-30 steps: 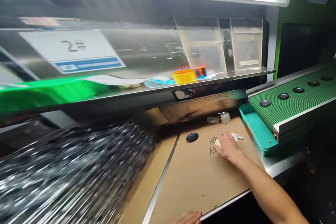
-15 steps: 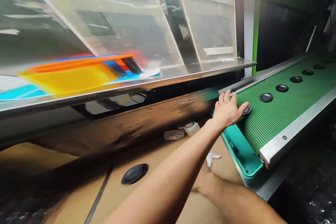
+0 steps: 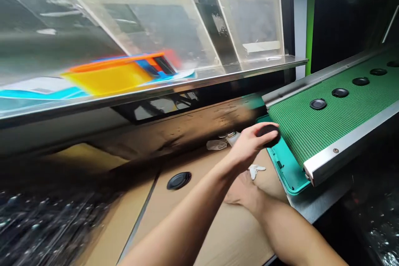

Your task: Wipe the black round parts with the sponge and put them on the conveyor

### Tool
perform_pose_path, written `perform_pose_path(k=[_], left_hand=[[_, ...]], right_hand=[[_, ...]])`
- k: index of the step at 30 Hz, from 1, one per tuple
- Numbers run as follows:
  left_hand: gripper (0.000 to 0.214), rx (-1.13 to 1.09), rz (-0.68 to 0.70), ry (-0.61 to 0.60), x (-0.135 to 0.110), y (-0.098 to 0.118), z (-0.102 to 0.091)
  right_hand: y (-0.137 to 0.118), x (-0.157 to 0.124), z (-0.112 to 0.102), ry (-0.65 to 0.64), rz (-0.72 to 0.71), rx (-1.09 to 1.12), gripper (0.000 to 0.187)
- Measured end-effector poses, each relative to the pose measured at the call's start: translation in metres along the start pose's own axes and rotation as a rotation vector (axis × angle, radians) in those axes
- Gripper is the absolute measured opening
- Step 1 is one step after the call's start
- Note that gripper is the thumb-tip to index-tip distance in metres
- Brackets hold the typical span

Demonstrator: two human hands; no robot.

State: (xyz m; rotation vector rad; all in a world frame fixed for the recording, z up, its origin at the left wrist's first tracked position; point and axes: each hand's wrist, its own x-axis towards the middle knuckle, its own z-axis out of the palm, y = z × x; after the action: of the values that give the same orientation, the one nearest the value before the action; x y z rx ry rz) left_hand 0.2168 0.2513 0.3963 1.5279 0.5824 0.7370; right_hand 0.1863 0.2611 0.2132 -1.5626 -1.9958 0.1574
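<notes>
At the near end of the conveyor, my left hand (image 3: pixel 249 141) is closed on a round black disc (image 3: pixel 268 134), thumb across its face. The hand is just over the edge of a teal tray (image 3: pixel 289 174) under the belt end. My right hand (image 3: pixel 241 189) rests low over the brown cardboard surface (image 3: pixel 199 216), partly behind my left forearm, its fingers hidden. Several similar black discs, such as the nearest disc (image 3: pixel 318 104), lie in a row on the green conveyor belt (image 3: pixel 330 126). Another black disc (image 3: pixel 179 180) lies on the cardboard to the left.
A metal shelf (image 3: pixel 249 65) runs above the work surface, bearing a blurred yellow and orange bin (image 3: pixel 109 78). A white crumpled scrap (image 3: pixel 256 170) and a small bottle (image 3: pixel 233 138) sit on the cardboard. The conveyor's metal rail (image 3: pixel 349 143) borders the right side.
My left hand has taken the nearest disc off the belt end and drawn it back slightly toward me. My right hand stays low by the cardboard. The view has shifted a little.
</notes>
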Motion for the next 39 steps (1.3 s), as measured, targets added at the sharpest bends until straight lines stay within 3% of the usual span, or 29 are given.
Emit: perform_pose_path(k=[5, 8, 11, 13, 16, 21, 28, 31, 35, 39], left_hand=[[0.022, -0.395, -0.338, 0.313, -0.067, -0.060, -0.105], [0.020, -0.560, -0.376, 0.441, -0.100, -0.106, -0.157], [0.022, -0.683, -0.331, 0.525, -0.121, -0.139, -0.185], [0.024, -0.794, -0.294, 0.513, -0.129, -0.151, -0.192], [0.032, -0.964, -0.247, 0.354, -0.135, -0.157, -0.191], [0.029, -0.968, -0.248, 0.192, -0.134, -0.162, -0.187], [0.036, -0.753, -0.159, 0.323, -0.132, -0.165, -0.189], [0.043, -0.854, -0.169, 0.325, -0.130, -0.160, -0.188], [0.039, -0.992, -0.146, 0.311, -0.130, -0.156, -0.193], [0.033, -1.047, -0.212, 0.357, -0.132, -0.155, -0.200]], right_hand=[[-0.003, -0.006, 0.000, -0.028, 0.037, -0.075, 0.038], [0.002, -0.004, 0.002, -0.019, 0.054, -0.080, 0.036], [0.011, 0.000, 0.000, 0.162, 0.010, -0.035, 0.042], [0.014, 0.001, -0.003, 0.300, -0.017, 0.015, 0.043], [0.006, 0.000, -0.009, 0.388, -0.135, 0.074, 0.045], [-0.019, -0.007, -0.008, 0.250, -0.335, 0.113, 0.044], [-0.029, -0.015, 0.002, 0.218, -0.361, 0.065, 0.044], [-0.035, -0.003, 0.008, 0.189, -0.359, -0.007, 0.042], [-0.047, 0.016, 0.018, 0.199, -0.230, -0.089, 0.043], [-0.060, 0.007, 0.029, 0.152, -0.271, -0.099, 0.045]])
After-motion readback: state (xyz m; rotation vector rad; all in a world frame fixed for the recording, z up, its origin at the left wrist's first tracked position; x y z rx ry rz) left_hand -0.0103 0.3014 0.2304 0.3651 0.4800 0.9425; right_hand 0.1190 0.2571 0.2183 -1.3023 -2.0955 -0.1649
